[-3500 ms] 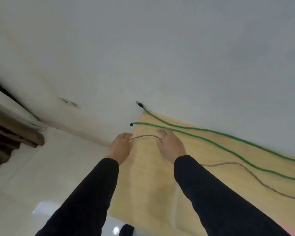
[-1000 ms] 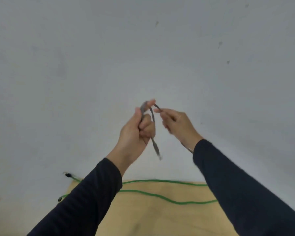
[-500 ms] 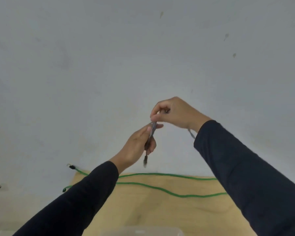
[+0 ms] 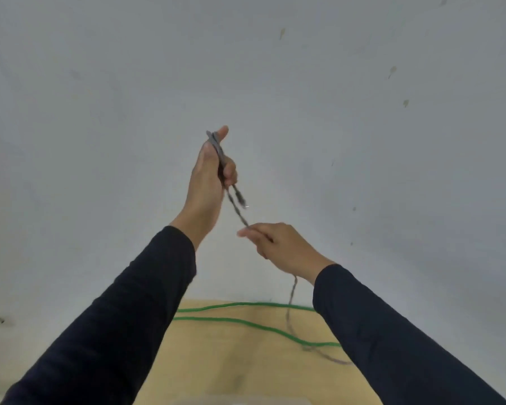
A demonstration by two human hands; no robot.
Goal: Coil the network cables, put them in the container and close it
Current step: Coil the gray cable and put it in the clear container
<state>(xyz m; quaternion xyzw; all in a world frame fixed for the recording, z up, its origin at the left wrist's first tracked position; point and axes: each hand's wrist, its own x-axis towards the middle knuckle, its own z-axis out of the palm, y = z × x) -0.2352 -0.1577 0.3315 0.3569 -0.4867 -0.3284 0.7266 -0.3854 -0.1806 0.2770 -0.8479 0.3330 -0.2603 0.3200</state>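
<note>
My left hand [image 4: 209,176] is raised in front of the white wall, fingers closed around folded loops of a thin grey cable [image 4: 236,206]. The plug end dangles just below that fist. My right hand [image 4: 278,244] sits lower and to the right, pinching the same grey cable, which runs taut between the two hands. Behind my right wrist the grey cable hangs down to the wooden table [image 4: 240,361] and trails off right. A green cable [image 4: 246,321] lies in two strands across the table's far side. The container is barely visible at the bottom edge.
A plain white wall [image 4: 362,171] with a few small marks fills most of the view. The table butts against it. Both dark sleeves cover the table's left and right sides.
My left hand has risen and now holds the loops upright. My right hand has dropped from above the left hand to below it, drawing the grey cable down.
</note>
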